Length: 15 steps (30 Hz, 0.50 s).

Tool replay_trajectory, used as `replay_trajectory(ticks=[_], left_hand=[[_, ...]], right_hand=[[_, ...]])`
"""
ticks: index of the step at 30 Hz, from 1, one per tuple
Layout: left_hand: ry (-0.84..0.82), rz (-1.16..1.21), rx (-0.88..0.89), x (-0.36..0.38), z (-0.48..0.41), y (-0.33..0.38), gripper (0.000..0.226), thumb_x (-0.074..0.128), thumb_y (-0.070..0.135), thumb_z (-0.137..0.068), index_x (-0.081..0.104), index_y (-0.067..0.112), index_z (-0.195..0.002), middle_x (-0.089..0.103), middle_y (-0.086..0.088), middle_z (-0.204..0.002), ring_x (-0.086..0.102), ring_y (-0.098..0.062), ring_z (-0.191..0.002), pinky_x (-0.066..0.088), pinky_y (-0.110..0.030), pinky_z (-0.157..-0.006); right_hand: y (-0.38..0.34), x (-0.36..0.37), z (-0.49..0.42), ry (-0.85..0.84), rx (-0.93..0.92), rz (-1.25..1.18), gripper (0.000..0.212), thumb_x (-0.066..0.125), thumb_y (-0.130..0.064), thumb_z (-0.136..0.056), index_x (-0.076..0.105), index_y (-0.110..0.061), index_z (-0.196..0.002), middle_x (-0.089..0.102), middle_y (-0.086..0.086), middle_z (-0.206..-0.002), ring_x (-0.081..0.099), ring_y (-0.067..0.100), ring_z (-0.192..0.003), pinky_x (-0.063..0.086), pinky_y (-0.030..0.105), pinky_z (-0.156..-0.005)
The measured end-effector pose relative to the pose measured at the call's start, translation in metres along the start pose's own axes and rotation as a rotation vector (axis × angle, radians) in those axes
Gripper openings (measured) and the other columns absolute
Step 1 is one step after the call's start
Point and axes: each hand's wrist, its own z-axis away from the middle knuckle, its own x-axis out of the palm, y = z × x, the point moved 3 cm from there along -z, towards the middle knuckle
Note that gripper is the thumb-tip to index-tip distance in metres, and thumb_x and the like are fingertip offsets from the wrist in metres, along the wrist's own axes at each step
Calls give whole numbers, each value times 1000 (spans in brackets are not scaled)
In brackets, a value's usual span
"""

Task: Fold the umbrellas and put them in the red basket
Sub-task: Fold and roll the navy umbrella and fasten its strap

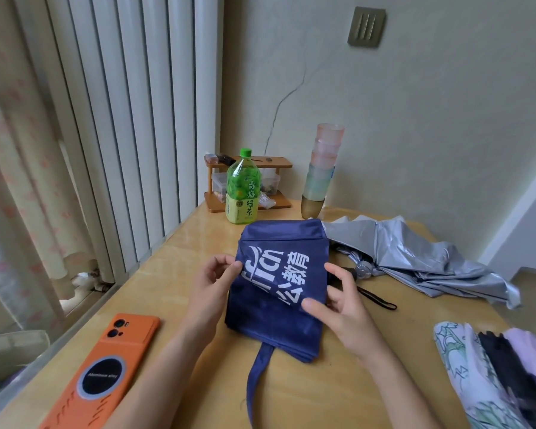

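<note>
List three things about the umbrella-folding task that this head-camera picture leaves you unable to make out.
1. Red basket: not in the head view, so its place is unknown.
2. Patterned umbrella: cut off by the lower right edge.
3. Blue umbrella: its handle is hidden under its own cloth, which both hands, left hand and right hand, pinch.

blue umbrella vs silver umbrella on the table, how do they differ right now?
The blue umbrella has its canopy pleated flat, with both hands pinching its edges; the silver umbrella sprawls loose and crumpled, untouched. Blue carries white printed lettering; silver is plain and shiny. Both lie on the wooden table; no red basket is in view.
</note>
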Motion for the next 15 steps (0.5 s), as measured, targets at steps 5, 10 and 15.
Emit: replay_trajectory(ticks=[5,10,15], left_hand=[[44,44,-3,-1,1,3,7,63,9,-99,58,8,-103,63,0,-86,60,-1,-76,46,-12,-74],[34,-27,23,-2,3,5,13,59,4,-100,59,9,-112,63,1,-83,57,1,-66,44,-8,-66],[79,-78,-34,-5,1,1,8,59,11,-100,61,10,-107,65,-2,-85,60,-9,-68,49,-27,-72]], right_hand=[[-7,4,8,-73,-114,477,113,82,-12,-84,6,-61,-152,60,-24,-137,65,2,-111,49,25,-97],[-6,3,1,184,-492,815,51,76,0,-83,71,-36,-119,58,-21,-94,52,6,-67,41,9,-66],[-11,-3,2,309,-641,866,32,77,7,-75,76,-20,-92,50,-9,-96,53,5,-80,44,15,-69]])
